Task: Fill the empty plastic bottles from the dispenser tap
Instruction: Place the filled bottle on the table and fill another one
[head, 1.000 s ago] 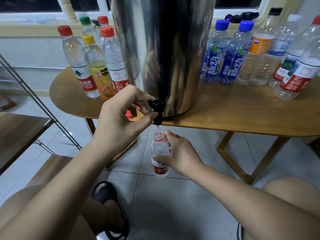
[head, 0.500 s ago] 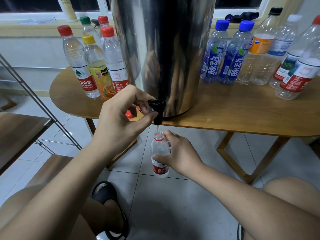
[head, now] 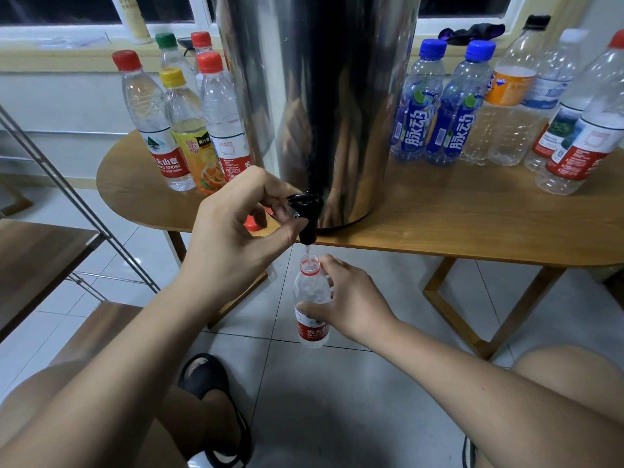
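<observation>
My left hand [head: 233, 241] pinches the tap [head: 305, 214], my right hand [head: 351, 305] grips the bottle [head: 312, 298] just under it, off the counter's [head: 472, 224] near edge; sideways drift would likely spill water.

home room: tiled floor [head: 354, 417], wooden table [head: 472, 224]

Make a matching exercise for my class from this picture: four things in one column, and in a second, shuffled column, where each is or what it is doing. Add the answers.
Column A
1. left hand
2. right hand
3. loose red cap
4. yellow-capped bottle

Column B
a. stands on the table, left of the dispenser
b. holds the uncapped bottle under the tap
c. grips the tap
d. lies on the table near its front edge

Pairs: 1-c, 2-b, 3-d, 4-a
</observation>
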Demonstrator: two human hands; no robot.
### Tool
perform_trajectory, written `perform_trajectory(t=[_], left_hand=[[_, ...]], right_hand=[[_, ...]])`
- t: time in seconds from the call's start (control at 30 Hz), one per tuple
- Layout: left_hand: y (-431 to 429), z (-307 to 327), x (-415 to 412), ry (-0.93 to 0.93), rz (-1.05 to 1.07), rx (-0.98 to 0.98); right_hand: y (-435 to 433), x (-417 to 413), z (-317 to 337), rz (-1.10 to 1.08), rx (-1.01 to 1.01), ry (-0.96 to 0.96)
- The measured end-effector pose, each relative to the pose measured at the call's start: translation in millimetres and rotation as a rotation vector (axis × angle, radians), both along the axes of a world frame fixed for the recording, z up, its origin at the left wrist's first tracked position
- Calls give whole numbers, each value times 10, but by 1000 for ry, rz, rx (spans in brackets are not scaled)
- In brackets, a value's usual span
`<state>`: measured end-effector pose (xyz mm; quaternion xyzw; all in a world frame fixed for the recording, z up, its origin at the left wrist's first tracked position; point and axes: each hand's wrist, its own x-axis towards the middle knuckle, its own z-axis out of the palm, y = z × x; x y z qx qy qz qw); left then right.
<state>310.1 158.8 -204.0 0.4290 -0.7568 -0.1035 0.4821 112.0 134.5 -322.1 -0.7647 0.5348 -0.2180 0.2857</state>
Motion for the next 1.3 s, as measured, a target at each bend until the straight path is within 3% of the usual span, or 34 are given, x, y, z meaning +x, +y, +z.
perform_trajectory(t=[1.3], left_hand=[[6, -4, 6, -9, -2, -15]], right_hand=[[-17, -2, -38, 17, -21, -11]])
